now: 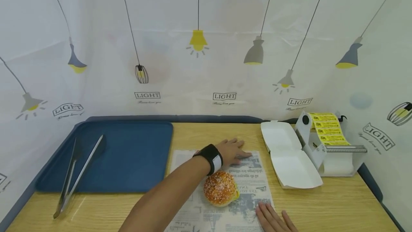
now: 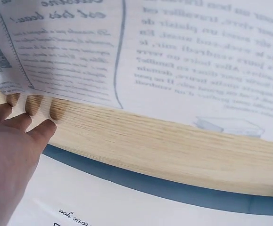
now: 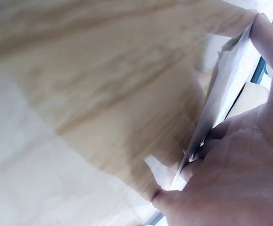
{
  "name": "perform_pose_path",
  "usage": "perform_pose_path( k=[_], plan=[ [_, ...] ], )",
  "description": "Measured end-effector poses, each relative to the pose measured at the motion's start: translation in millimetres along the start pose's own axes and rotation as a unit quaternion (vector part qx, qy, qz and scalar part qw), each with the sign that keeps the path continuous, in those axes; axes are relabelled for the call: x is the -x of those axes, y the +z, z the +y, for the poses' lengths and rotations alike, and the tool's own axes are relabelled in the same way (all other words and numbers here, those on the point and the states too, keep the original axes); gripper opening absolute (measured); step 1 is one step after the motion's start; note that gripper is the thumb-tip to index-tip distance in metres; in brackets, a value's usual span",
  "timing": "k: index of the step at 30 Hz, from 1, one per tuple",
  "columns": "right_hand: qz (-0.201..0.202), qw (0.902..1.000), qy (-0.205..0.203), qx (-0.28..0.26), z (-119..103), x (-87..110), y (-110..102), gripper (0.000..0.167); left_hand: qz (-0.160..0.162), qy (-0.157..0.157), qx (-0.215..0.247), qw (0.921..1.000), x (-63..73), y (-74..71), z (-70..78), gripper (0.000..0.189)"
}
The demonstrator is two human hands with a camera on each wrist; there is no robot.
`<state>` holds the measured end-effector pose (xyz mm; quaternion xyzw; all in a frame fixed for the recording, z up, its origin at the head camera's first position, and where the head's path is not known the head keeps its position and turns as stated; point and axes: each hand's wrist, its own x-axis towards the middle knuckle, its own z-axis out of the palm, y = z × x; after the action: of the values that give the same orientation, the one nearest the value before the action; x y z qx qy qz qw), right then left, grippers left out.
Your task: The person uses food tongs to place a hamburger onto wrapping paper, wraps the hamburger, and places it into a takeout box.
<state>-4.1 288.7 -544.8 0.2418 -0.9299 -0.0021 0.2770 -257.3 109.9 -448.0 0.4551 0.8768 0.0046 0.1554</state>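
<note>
A seeded burger with a yellow edge poking out sits on a printed sheet of wrapping paper. My left hand reaches past the burger, its fingers spread at the far edge of the paper. In the left wrist view, the fingertips touch that edge. At the paper's near right edge is my right hand, with straight fingers touching the sheet. The right wrist view has the right hand along a raised paper edge; some fingers are partly hidden behind it.
A blue tray lies on the left with metal tongs across its front rim. An unfolded white box stands right of the paper, beside a label dispenser with yellow stickers. A printed curtain hangs behind the wooden table.
</note>
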Motion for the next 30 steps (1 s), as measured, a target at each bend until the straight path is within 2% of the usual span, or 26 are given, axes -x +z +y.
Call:
perform_pose_path(
  k=[4,8,12,17,20,23,26,30],
  plan=[
    [0.008,1.0000,-0.004,0.001,-0.4,-0.7,1.3,0.083,0.011,0.003,0.011,0.9999,-2.9,-1.9,2.2,0.050],
    [0.006,1.0000,-0.003,0.004,-0.8,-0.7,0.9,0.083,0.026,0.013,0.068,0.9973,-6.5,-7.2,4.6,0.042],
    [0.007,1.0000,0.001,0.001,-1.4,0.1,0.7,0.083,0.039,0.018,0.163,0.9856,-3.1,-18.1,6.7,0.044],
    [0.015,0.9999,0.006,-0.007,-1.8,0.2,1.2,0.082,0.050,0.028,0.250,0.9665,8.5,-34.2,11.8,0.053],
    [0.014,0.9998,0.010,-0.007,-1.8,0.1,1.4,0.082,0.061,0.039,0.272,0.9595,14.9,-40.7,14.3,0.051],
    [0.013,0.9998,0.012,-0.008,-1.8,-0.1,1.4,0.083,0.076,0.049,0.276,0.9569,19.3,-43.3,13.3,0.046],
    [0.012,0.9998,0.011,-0.010,-2.2,0.3,1.2,0.082,0.103,0.064,0.272,0.9546,23.4,-44.3,8.6,0.032],
    [0.013,0.9998,0.010,-0.014,-2.4,0.5,0.8,0.080,0.132,0.088,0.286,0.9452,32.9,-46.2,2.1,0.012]
  ],
)
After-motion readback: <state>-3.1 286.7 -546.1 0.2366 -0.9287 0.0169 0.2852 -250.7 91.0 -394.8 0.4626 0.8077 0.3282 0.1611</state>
